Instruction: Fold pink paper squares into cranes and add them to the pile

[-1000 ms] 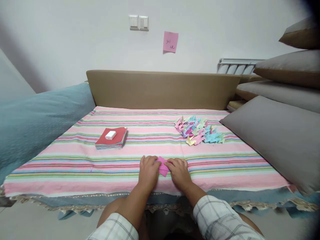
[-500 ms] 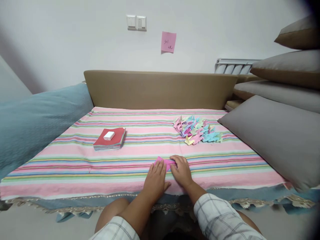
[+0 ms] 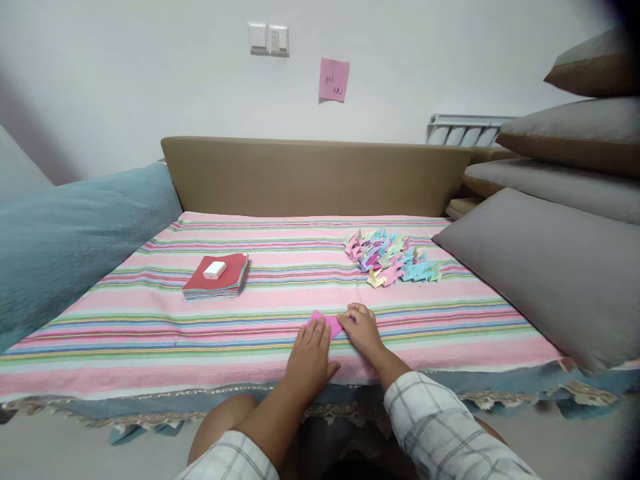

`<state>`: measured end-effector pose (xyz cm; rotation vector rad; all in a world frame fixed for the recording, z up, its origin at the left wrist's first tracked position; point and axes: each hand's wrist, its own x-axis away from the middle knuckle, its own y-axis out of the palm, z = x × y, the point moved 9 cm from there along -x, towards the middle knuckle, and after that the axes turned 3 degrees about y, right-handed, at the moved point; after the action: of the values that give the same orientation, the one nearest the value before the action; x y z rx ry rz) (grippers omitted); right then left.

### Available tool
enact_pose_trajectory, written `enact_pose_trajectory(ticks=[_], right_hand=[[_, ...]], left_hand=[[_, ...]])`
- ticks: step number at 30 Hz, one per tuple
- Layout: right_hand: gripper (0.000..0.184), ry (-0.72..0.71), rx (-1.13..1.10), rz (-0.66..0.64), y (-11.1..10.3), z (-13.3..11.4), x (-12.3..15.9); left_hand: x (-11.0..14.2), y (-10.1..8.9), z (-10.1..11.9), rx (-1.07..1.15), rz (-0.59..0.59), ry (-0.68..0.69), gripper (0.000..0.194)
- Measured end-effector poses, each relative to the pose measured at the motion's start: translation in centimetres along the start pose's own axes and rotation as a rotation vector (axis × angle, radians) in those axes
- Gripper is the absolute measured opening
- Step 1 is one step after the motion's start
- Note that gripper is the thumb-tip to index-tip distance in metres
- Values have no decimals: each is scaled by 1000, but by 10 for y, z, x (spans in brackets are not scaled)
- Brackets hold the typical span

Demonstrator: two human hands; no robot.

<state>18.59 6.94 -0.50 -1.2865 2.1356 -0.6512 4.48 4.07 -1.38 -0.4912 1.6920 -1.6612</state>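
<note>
A small folded piece of pink origami paper lies on the striped cloth close in front of me. My left hand rests flat across its left part, fingers stretched out, and hides some of it. At the paper's right end, the thumb and fingertips of my right hand are pinched together on a corner. Beyond my right hand sits a cluster of folded paper cranes in pink, blue, green, purple and yellow.
A stack of square paper with a red top sheet lies at the left, a white block on it. Grey cushions pile up at the right. A brown backrest and a blue bolster border the cloth.
My right hand's fingers have drawn closer together at the right end of the pink paper. My left hand stays flat on it. The whole view has shifted slightly.
</note>
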Motion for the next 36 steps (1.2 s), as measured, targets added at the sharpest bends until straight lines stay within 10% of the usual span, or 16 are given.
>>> enact_pose_trajectory(ticks=[22, 29, 36], right_hand=[[35, 20, 131, -149, 7, -3, -9], [32, 16, 175, -497, 24, -24, -17], [29, 26, 221, -538, 32, -20, -24]], left_hand=[[3, 3, 1, -8, 34, 28, 80], [3, 3, 2, 7, 23, 32, 80], [3, 3, 1, 29, 22, 31, 82]])
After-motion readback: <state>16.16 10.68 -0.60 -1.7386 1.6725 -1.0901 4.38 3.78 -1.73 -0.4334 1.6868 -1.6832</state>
